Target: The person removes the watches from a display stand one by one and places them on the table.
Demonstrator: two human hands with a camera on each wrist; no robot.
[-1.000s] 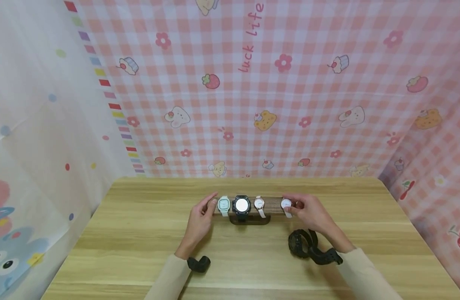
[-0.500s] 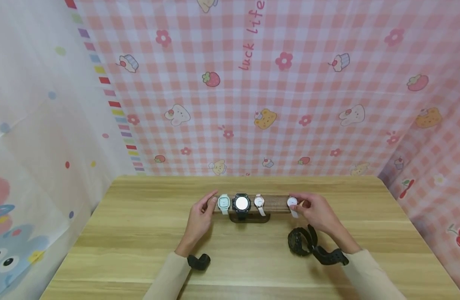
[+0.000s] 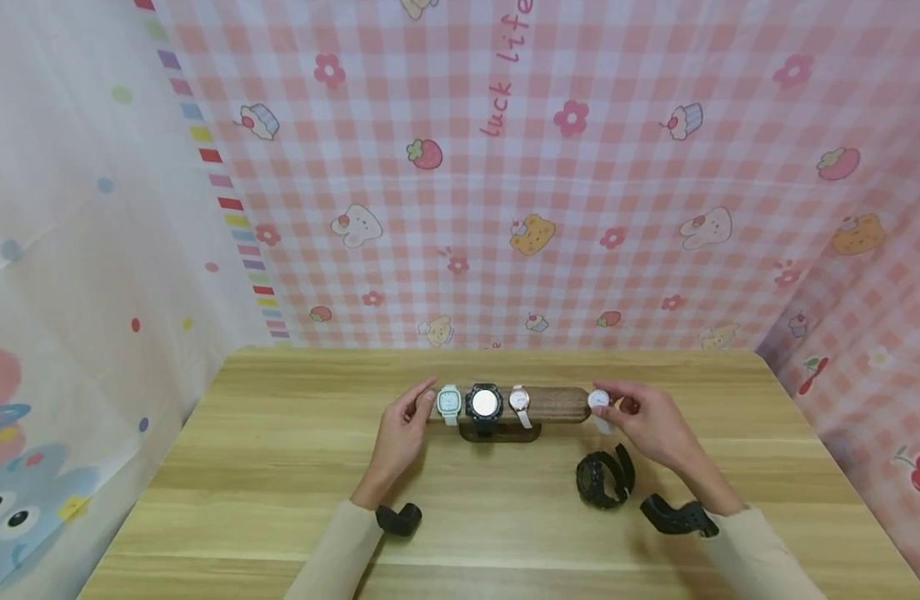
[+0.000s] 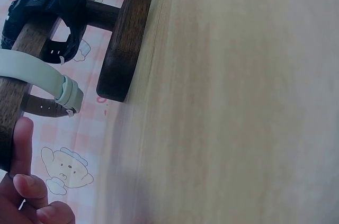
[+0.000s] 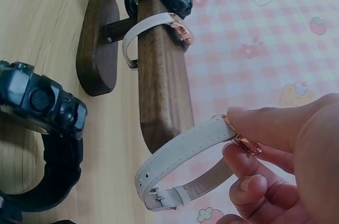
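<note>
A dark wooden watch stand [image 3: 553, 405] lies across the table, its bar raised on a short post over an oval base [image 5: 98, 44]. Three watches sit on the bar: a mint-green square watch [image 3: 448, 402], a black watch [image 3: 484, 403] and a white-strapped watch with a rose-gold case [image 3: 519, 400]. My left hand [image 3: 400, 433] holds the bar's left end. Between thumb and fingers, my right hand [image 3: 652, 421] pinches the case of another white-strapped watch [image 5: 185, 147]. Its buckled strap loop is at the bar's right end, seemingly just past the tip.
A black watch [image 3: 604, 479] stands on the wooden table [image 3: 497, 546], below the bar's right end. Black wrist-worn gear shows at both sleeves. Patterned pink cloth [image 3: 460, 200] hangs behind the table, with more cloth at both sides.
My right hand has moved right, carrying the white-strapped watch along the bar to its end, so the bar's rounded tip now shows. My left hand and the other watches stay put.
</note>
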